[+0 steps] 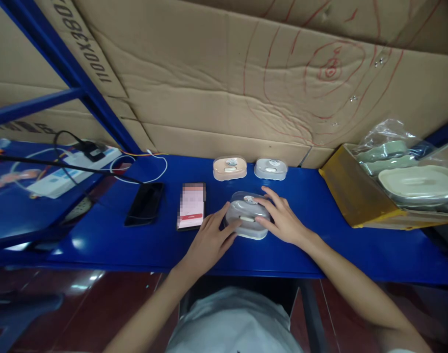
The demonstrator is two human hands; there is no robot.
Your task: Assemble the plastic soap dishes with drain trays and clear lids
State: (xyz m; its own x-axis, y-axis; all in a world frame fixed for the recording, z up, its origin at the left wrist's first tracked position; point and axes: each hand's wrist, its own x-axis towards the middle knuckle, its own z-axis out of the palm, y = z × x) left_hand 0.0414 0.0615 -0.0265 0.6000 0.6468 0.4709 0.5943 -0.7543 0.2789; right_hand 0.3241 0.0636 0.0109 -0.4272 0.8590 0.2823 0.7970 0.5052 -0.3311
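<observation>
Left hand [211, 235] and right hand [284, 220] on one box [248, 211]
Fingers lie spread over it on the table [253, 259], near the lit phone [192, 206]; lopsided pressure could tip or skid it.

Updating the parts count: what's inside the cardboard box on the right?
In the cardboard box: a cream oval piece on top, green pieces behind it, and clear plastic. Anything beneath is covered, so no total count.
</observation>
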